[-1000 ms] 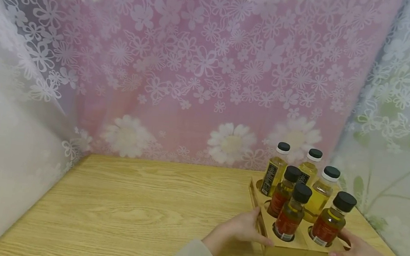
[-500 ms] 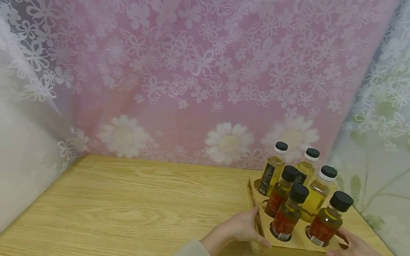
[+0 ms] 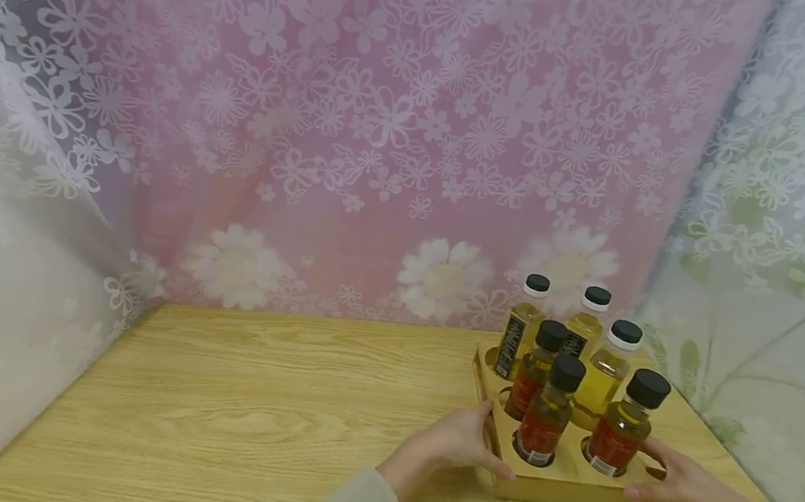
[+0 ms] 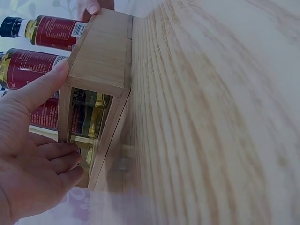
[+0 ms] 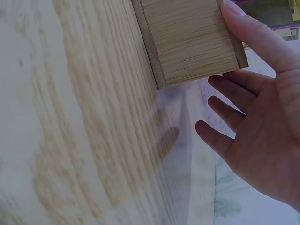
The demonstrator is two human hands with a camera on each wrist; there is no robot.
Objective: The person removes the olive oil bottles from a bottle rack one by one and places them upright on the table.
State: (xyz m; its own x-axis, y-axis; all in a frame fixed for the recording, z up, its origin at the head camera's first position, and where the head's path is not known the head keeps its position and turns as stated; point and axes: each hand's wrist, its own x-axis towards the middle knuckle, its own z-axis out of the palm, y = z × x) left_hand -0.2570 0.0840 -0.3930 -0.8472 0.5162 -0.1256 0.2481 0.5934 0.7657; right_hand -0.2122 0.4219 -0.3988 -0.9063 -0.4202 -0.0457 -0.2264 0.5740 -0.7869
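Note:
A wooden bottle rack (image 3: 568, 493) stands at the right of the table, holding several bottles in round holes. Three in front have black caps and red labels, such as the near-left oil bottle (image 3: 544, 425). Behind are three with dark green and white caps and pale yellow oil, such as the clear oil bottle (image 3: 599, 386). My left hand (image 3: 452, 440) grips the rack's left side, thumb at the front corner, fingers bent at the open side frame (image 4: 64, 112). My right hand (image 3: 688, 481) holds its right front corner, thumb at the top edge and outer fingers off the wood.
The wood-grain table (image 3: 269, 401) extends left of the rack. A pink floral curtain (image 3: 353, 156) hangs along its back edge. Pale floral curtains (image 3: 785, 324) close off the right side, near the rack, and the left.
Both hands and the rack with its bottles have shifted slightly left, a little more than the backdrop has. The grip looks the same, and the bottles keep their places in the holes.

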